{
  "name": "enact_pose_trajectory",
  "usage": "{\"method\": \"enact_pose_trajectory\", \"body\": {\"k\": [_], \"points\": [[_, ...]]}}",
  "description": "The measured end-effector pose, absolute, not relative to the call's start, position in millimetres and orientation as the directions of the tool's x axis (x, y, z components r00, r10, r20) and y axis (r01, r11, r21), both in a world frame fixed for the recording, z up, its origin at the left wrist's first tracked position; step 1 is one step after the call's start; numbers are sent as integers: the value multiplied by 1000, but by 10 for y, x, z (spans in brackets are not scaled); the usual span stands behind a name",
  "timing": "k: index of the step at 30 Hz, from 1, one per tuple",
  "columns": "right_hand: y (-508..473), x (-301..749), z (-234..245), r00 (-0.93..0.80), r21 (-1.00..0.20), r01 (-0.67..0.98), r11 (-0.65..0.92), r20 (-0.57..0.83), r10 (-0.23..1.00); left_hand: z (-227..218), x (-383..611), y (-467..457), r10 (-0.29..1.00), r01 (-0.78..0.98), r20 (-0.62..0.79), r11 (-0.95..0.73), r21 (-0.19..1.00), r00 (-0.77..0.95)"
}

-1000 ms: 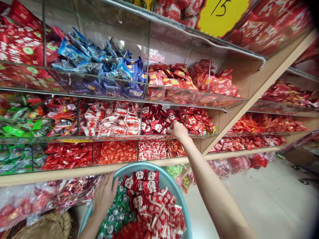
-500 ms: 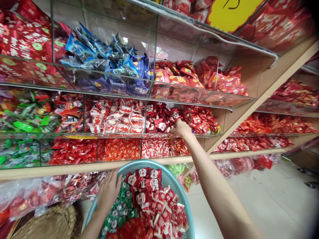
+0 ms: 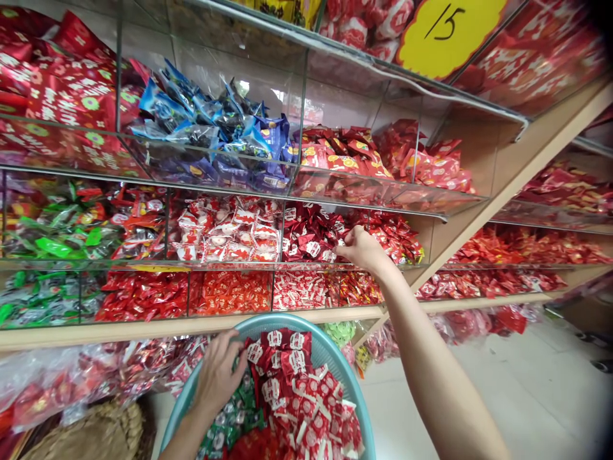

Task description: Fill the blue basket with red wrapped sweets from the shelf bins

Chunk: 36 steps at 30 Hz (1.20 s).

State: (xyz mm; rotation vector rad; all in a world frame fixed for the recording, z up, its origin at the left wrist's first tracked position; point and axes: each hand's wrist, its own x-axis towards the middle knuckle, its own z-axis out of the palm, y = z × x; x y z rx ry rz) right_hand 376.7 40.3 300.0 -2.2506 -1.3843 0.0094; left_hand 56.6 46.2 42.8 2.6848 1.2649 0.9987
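My right hand is at the front of a shelf compartment, beside dark red wrapped candies with white lettering. Its fingers are bent together, and whatever lies between them is hidden. My left hand hovers at the left inner rim of a teal plastic basket, fingers loosely curved and apart, holding nothing. Inside the basket are dark red packets like those in the compartment, red-and-white wrapped candies, green wrapped candies and bright red ones.
Clear-walled compartments hold blue packets, red-and-white candies and other sweets. A yellow price tag reading 15 hangs above. A wooden slanted post stands right of my right hand. Bagged sweets and a woven basket sit below left.
My left hand has moved right, further over the teal basket, its fingers more bent. My right hand has shifted slightly right along the compartment, its fingers drawn in. The shelves sit slightly lower in view.
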Motion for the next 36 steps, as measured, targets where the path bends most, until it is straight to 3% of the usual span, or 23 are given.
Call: {"method": "enact_pose_trajectory", "body": {"k": [3, 6, 9, 14, 17, 20, 28, 36], "points": [[185, 3627, 3066, 349, -534, 831, -158, 277, 895, 474, 626, 367, 632, 588, 478, -765, 262, 610], [6, 3400, 3062, 69, -675, 735, 65, 170, 983, 474, 661, 307, 616, 557, 405, -786, 266, 676], [-10, 3181, 2862, -183, -698, 699, 157, 37, 982, 464, 677, 288, 615, 551, 346, -788, 274, 708], [204, 2887, 2195, -163, -438, 897, 60, -203, 965, 473, 686, 279, 627, 556, 308, -778, 292, 715], [307, 2725, 1842, -170, -229, 967, 113, -245, 954, 474, 690, 273, 642, 572, 300, -766, 294, 705], [372, 2607, 1577, -241, -104, 970, 222, -235, 942, 465, 693, 276, 644, 578, 297, -764, 287, 705], [482, 2514, 1097, -320, -56, 947, 315, -117, 940, 454, 693, 290, 641, 570, 301, -767, 296, 706], [417, 2529, 1119, -299, -50, 954, 295, -123, 946, 432, 685, 298, 643, 576, 312, -766, 285, 700]]}}
